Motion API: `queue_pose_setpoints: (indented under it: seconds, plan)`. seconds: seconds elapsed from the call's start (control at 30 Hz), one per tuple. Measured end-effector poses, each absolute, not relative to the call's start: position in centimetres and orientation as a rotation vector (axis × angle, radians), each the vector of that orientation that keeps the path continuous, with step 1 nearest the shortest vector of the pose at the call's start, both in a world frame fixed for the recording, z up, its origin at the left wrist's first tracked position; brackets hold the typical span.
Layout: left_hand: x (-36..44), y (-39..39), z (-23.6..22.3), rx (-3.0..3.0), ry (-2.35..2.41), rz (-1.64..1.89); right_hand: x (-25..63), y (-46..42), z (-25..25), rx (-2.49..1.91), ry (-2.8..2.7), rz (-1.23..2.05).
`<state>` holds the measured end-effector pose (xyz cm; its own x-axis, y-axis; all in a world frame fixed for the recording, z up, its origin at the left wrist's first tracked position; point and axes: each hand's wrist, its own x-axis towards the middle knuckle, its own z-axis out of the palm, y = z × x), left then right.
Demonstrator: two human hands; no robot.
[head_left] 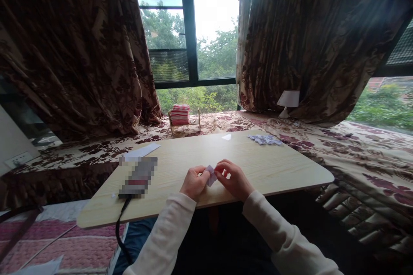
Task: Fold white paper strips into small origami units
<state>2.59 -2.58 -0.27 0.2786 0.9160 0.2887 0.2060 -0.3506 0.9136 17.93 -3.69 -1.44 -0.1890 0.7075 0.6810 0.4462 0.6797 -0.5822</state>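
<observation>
Both my hands rest on the near edge of a light wooden table [258, 159]. Between them is a small pale lilac folded paper [211, 175]. My left hand [194, 182] pinches its left side with curled fingers. My right hand [232, 178] pinches its right side, fingers bent over the paper. Both arms wear cream long sleeves.
A blurred-out object [138, 177] with a black cable lies on the table's left. A white paper sheet [142, 151], a small white scrap [226, 137] and a pile of pale folded papers [265, 139] lie farther back. Behind are a small rack with striped cloths [180, 114], a white lamp [288, 100], brown floral curtains and a window.
</observation>
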Motion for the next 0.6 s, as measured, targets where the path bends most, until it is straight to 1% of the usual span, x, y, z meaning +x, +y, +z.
queue_pose_setpoints:
  seconds: [0.6]
  plan:
    - [2.43, -2.51, -0.20, 1.895, 1.049, 1.097, 18.04, -3.23, -2.16, -1.044, -1.833, 0.286]
